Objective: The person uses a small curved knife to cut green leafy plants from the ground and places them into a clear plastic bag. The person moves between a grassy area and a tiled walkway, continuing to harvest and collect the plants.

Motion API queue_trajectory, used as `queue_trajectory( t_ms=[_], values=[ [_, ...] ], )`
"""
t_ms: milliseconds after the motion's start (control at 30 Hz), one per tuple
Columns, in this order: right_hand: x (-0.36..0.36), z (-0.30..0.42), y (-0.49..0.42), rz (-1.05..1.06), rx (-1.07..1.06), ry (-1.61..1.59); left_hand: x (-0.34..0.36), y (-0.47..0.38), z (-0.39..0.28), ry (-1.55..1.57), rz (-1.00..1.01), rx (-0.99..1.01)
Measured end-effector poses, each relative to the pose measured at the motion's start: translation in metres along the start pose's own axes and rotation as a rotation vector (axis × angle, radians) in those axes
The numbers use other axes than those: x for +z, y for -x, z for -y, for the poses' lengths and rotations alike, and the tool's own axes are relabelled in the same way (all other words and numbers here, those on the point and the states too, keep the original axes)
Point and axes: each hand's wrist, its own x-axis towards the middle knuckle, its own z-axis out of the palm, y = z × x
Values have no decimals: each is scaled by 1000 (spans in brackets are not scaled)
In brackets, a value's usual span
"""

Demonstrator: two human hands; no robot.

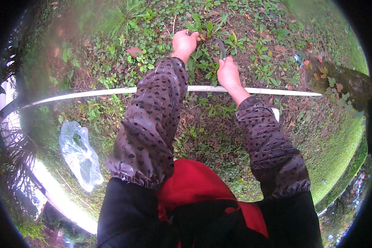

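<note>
My right hand (pixel 228 72) grips a small knife or sickle by its handle. The dark, slightly curved blade (pixel 221 46) points away from me, just above the soil among low weeds. To the left of the blade, my left hand (pixel 185 42) is down at a clump of long-leaved green weeds (pixel 201 26). Its thumb reaches toward the leaves, while the other fingers are mostly hidden, so I cannot tell whether it holds any. More leafy weeds (pixel 208 69) grow between my hands. Both forearms wear brown sleeve covers (pixel 155 114) with dark hearts.
A long white pipe or pole (pixel 111 91) crosses the ground beneath my forearms. On the left lies a clear plastic bag (pixel 80 158) with some green inside. At right are a mossy trunk or log (pixel 341 82) and a small blue-and-white object (pixel 296 58). A white object (pixel 276 114) shows beside my right sleeve.
</note>
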Motion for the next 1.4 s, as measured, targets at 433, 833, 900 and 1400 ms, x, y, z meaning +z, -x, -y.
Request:
queue_trajectory(
  t_ms=[433, 833, 900, 1400],
  values=[
    [7, 17, -69, 499, -55, 333, 9, -3, 7, -11, -75, 110],
    [4, 16, -81, 599, 349, -370, -1, 8, -12, -98, -66, 159],
    [3, 14, -68, 622, 269, -302, -1, 6, -13, -120, -25, 122],
    [33, 43, -29, 383, 505, -1106, -6, 8, -10, -206, -48, 341]
  ],
)
